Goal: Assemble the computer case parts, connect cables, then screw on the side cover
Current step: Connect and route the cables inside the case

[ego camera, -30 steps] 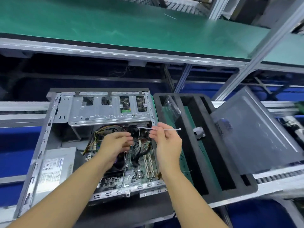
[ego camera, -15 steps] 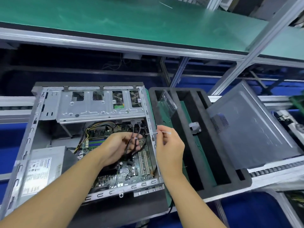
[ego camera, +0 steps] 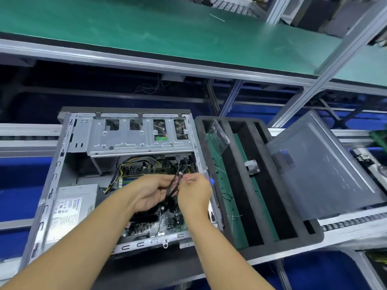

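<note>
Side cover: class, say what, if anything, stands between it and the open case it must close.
The foam tray lies between the side cover and the computer case. Over the case's open side, the left hand holds black cables and the right hand pinches a white cable tie.

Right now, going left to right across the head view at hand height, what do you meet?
Grey power supply box with white label, left hand holding black cables, right hand pinching white cable tie, black foam tray, grey perforated metal side cover.
</note>
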